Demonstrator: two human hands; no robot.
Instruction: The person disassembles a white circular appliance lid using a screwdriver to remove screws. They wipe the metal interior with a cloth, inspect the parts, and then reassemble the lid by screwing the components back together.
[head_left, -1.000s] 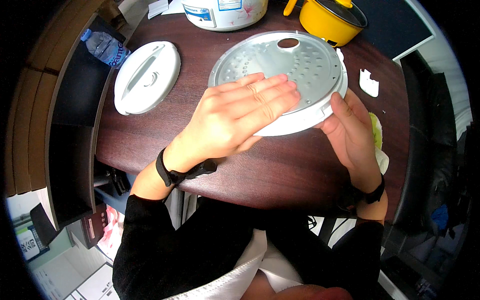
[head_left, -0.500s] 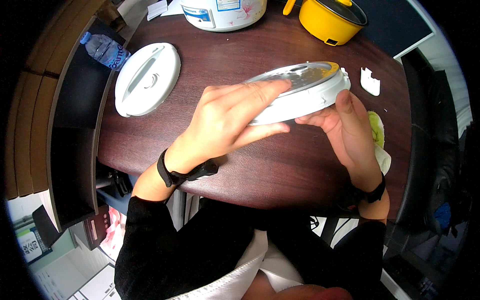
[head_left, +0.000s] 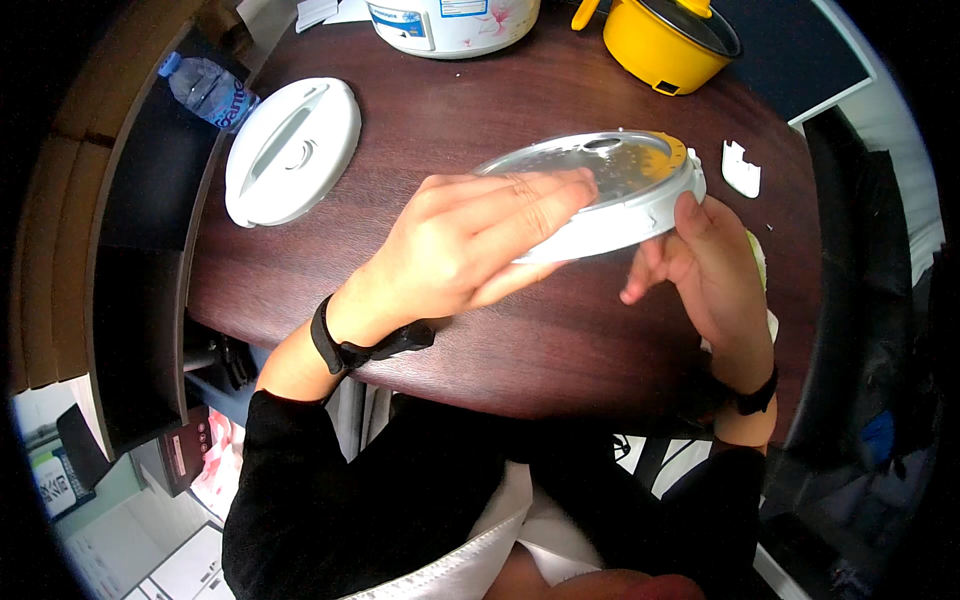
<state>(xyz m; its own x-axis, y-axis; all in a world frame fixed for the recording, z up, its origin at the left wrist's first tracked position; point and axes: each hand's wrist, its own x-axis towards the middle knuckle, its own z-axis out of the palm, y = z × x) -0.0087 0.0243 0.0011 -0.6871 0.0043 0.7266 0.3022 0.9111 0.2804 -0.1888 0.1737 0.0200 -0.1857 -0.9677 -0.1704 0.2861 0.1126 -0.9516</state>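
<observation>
Head view: between the two hands we see a round white lid [head_left: 625,233] with a shiny metal plate [head_left: 625,165] set in its upper face. It is raised above the brown bench [head_left: 560,340] and tilted, so its white side wall faces us. The plate has a round hole near its far edge and a yellow reflection toward the right hand [head_left: 715,275].

The left hand [head_left: 455,240] grasps the lid from its near left side: the fingers lie together across the plate, and the thumb stretches along below the near edge. The right hand holds the rim at the other side, with its thumb against the wall and its lower fingers loosely curled beneath, apart from the lid; we cannot tell how the hidden finger behind the rim is placed. We see a black band on each wrist.

Beyond the left hand, to its left, lies an oval white cover [head_left: 335,150] with a long recess, and just beside it a clear bottle [head_left: 210,92] with a blue cap. Well beyond both hands stand a white cooker [head_left: 480,35] with pink flowers and a yellow pot [head_left: 660,52]. Past the right hand lies a small white plastic piece [head_left: 741,170]; a green and white cloth [head_left: 758,260] shows partly behind that hand.
</observation>
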